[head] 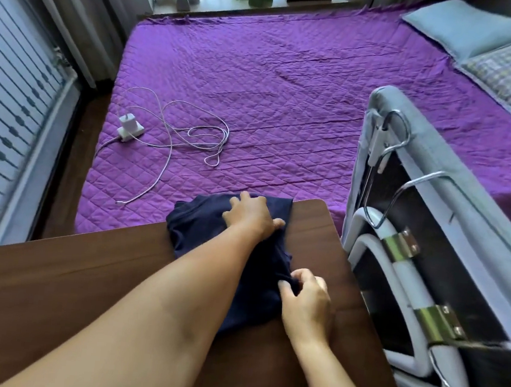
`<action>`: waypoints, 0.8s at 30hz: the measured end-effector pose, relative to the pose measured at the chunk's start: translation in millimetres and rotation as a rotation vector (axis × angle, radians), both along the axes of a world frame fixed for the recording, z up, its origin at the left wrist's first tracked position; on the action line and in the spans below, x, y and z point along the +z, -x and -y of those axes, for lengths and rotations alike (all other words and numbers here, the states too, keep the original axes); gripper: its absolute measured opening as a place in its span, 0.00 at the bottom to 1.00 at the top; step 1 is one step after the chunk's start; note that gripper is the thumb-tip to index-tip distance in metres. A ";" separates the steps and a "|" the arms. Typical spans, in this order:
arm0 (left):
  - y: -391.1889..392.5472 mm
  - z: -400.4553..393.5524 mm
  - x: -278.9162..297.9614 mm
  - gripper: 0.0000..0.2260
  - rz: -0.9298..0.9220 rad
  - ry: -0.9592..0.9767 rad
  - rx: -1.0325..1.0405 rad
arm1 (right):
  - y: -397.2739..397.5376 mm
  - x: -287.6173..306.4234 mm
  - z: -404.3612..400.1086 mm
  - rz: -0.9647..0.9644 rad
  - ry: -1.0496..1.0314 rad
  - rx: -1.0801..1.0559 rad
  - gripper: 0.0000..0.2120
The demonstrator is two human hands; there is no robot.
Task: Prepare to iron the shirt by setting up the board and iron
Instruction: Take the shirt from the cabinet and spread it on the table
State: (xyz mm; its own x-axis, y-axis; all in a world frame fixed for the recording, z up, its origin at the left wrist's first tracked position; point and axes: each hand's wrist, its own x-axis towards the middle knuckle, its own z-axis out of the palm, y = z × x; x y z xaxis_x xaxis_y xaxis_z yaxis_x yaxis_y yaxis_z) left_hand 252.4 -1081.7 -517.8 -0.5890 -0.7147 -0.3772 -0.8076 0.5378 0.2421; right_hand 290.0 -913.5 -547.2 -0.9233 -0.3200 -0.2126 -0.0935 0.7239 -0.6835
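The dark blue shirt (201, 228) lies bunched up on the brown table (67, 284), at the table's far edge, next to the purple bed (288, 103). The left hand (250, 214) lies on the far part of the shirt with its fingers spread and pressing down. The right hand (306, 298) pinches a fold at the near side of the shirt with its fingers curled on the cloth.

The ironing board (415, 240) is still folded up. It leans on its side just to the right of the table, with its metal legs (386, 187) tucked in. I see no iron anywhere.

Here is what could go wrong. The shirt sits close to the table's far edge, so a hard pull could slide it off onto the bed. The board only leans there, so a bump from an elbow could tip it over. The white charger and cord (173, 129) lie on the bed past the table, and the shirt could catch on the cord if it falls that way.
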 end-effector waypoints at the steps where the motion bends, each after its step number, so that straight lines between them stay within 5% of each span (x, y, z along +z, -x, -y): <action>1: 2.1 -3.0 -1.9 0.23 -0.005 0.031 0.001 | 1.4 0.0 0.3 0.003 -0.014 0.006 0.05; 5: 4.7 -3.3 -3.6 0.17 -0.077 0.067 0.072 | 4.1 4.0 0.9 0.034 0.085 -0.003 0.04; 16: -59.0 43.6 43.9 0.02 -0.640 -0.374 0.435 | -48.9 48.7 40.0 -0.118 0.492 -0.095 0.09; 24: -187.8 99.8 70.9 0.06 -0.763 -0.423 0.484 | -159.7 67.2 87.6 -0.087 0.546 0.071 0.11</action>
